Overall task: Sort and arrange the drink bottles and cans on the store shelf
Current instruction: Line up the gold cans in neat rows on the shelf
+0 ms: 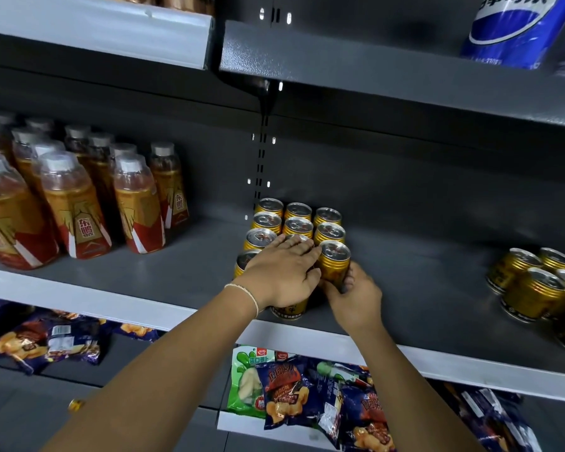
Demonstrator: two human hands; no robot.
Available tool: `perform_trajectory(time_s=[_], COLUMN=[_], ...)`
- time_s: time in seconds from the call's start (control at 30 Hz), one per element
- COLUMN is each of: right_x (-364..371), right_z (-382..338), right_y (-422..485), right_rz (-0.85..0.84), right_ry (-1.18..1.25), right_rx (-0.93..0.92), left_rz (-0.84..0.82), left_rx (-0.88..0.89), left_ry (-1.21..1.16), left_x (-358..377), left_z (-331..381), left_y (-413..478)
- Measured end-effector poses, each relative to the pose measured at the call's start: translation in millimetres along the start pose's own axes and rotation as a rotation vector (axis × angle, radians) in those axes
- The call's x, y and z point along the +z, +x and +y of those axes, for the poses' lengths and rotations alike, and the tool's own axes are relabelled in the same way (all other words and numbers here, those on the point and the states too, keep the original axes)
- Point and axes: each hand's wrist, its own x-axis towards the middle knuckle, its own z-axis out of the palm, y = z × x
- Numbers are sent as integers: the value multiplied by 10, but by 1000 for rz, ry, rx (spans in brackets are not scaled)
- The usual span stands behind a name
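On the middle shelf [421, 282], an upright gold can [334, 263] stands at the front right corner of the can block [296, 225], gripped low on its side by the right hand [354, 296]; the left hand [282, 272] lies open and flat across neighbouring can tops, just beside it, steadying them.

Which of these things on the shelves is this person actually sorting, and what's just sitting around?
Part of the job:
gold cans in rows
loose gold cans
amber drink bottles
left hand
right hand

Just lying about:
snack bags
blue-labelled bottle
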Motion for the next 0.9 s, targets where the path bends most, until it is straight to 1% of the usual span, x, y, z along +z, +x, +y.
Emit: perform_trajectory(time_s=[0.3, 0.4, 0.5, 0.57, 0.67, 0.83, 0.9], right_x=[9, -4, -33, -66, -187, -779, -1111], right_z=[-19, -25, -30, -24, 57, 427, 595], right_y=[-29, -47, -56, -54, -32, 75, 115], right_rz=[7, 6, -10, -32, -48, 100, 113], right_ry=[-75, -1, 75, 171, 235, 94, 54], right_rx=[-21, -6, 16, 47, 118, 105, 120], left_rz=[-7, -21, -70, -92, -31, 97, 122], left_rx=[-10, -21, -45, -69, -95, -82, -52], left_ry=[12, 3, -4, 13, -2, -93, -116], left_x=[-8, -55, -138, -195, -249, -260, -235], left_z=[17, 52, 116, 184, 322, 685, 916], left_y=[-16, -32, -30, -15, 14, 194, 335])
